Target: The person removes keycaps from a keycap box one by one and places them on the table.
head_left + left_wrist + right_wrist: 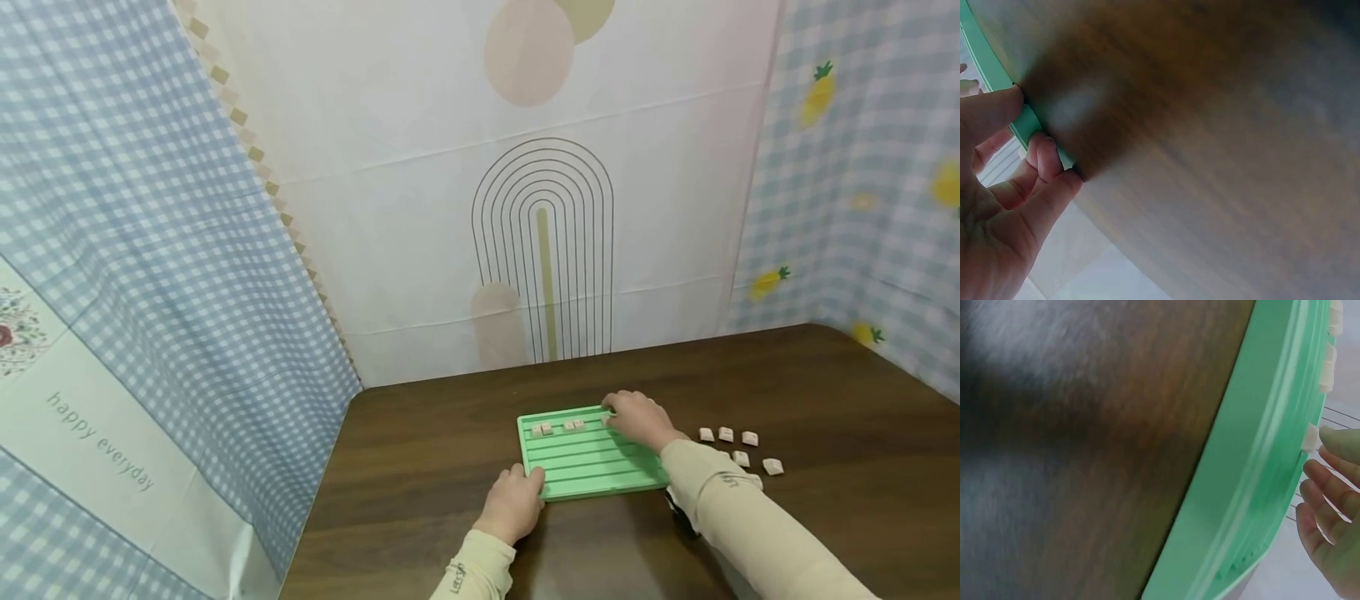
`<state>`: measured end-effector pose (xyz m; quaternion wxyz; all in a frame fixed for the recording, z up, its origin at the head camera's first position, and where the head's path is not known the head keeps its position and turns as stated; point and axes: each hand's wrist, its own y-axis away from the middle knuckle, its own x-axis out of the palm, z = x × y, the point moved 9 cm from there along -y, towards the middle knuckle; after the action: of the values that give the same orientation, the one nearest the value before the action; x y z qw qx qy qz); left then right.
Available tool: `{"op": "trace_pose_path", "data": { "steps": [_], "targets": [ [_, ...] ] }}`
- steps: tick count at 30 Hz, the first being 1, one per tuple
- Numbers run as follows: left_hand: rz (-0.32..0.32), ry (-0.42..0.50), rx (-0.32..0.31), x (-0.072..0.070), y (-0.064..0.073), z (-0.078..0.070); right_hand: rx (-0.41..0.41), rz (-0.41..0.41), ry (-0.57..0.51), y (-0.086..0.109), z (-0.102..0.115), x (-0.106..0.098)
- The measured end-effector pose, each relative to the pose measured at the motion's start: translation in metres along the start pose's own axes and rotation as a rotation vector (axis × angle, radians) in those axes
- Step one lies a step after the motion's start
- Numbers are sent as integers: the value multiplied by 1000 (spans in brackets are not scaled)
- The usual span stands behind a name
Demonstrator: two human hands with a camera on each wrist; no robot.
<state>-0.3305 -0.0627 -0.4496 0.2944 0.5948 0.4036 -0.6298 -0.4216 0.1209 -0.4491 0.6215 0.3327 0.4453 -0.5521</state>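
A light green tray (600, 482) with long parallel ridges lies on the table. My left hand (513, 502) grips its near left corner, the thumb and fingers on the tray's edge in the left wrist view. Over the far right part of the tray, my right hand (641, 419) has its thumb and forefinger at a small white keycap (1311, 438), which sits at the far row. Two pairs of keycaps, a left pair (542, 429) and a middle pair (573, 424), stand in that same row. The right forearm hides part of the tray's right side.
Several loose white keycaps (726, 434) lie on the dark wooden table (420, 467) to the right of the tray, partly beside the right sleeve (720, 492). A patterned cloth (412, 250) hangs behind the table, with checked curtains (225, 333) at both sides.
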Motion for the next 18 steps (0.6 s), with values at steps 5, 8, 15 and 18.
{"op": "trace_pose_path", "data": {
  "steps": [5, 8, 15, 18],
  "targets": [
    [15, 7, -6, 0, -1, -2, -26, -17, 84, -2, 3, 6],
    [35, 12, -4, 1, -1, -3, -35, -38, 145, -1, 4, 8],
    [29, 15, 5, 4, -2, -1, -64, -91, 175, 1, 11, 5],
    [12, 27, -2, 4, -1, 0, -74, -99, 189, 1, 14, 4]
  ]
}}
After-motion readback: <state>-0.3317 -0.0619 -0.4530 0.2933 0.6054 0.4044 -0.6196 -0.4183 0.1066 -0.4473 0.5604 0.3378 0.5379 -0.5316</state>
